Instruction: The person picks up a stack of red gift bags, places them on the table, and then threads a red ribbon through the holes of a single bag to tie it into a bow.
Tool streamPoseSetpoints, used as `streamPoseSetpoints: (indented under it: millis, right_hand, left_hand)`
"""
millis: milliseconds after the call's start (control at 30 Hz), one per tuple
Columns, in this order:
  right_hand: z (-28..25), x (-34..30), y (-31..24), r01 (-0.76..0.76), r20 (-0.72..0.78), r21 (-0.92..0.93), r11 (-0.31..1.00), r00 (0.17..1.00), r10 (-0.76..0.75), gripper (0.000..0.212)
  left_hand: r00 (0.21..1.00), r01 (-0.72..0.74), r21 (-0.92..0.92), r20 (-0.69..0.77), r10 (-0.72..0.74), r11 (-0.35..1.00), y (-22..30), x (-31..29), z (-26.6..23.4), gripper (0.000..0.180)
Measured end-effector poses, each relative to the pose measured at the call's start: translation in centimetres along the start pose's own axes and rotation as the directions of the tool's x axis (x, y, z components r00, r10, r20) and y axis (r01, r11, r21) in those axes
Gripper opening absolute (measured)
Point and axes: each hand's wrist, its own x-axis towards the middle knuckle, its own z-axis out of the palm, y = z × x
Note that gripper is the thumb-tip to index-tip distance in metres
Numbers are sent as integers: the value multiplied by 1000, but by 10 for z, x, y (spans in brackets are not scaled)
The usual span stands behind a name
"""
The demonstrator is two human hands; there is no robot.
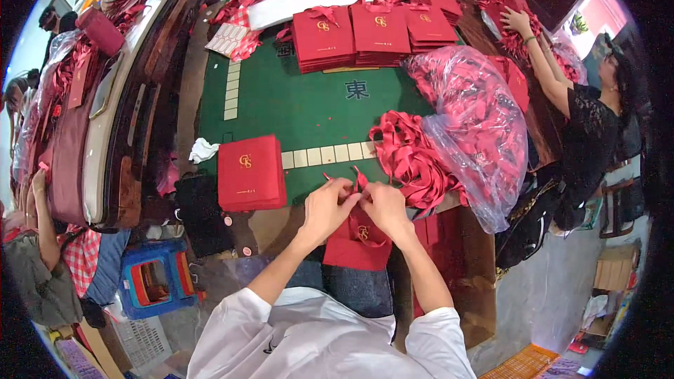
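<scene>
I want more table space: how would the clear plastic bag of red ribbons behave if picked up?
The clear plastic bag will probably sag and bulge, since it wrinkles around soft-looking ribbons. It may be light for its bulk, as mostly ribbons show through. Its glossy surface might feel slippery.

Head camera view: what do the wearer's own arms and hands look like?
The left hand and right hand are ungloved, with no watch or bracelet visible. The forearms are bare, emerging from loose, short white fabric sleeves.
</scene>
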Motion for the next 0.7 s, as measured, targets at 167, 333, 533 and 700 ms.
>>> streamPoseSetpoints:
  millis: [167,333,533,700]
  right_hand:
    - [0,-6,1,-28,-77,135,990,996,38,16]
    - [2,-10,6,-112,-97,525,844,977,190,13]
    - [-3,-10,1,-64,-70,648,759,987,143,18]
    - [-8,-7,2,-98,1,712,695,990,140,17]
  left_hand:
    - [998,11,116,55,-17,993,-3,12,6,23]
    - [997,65,-57,53,-62,996,-9,10,11,17]
    - [976,206,-418,156,-154,885,-14,8,14,14]
    - [943,316,-508,263,-205,802,-16,10,10,15]
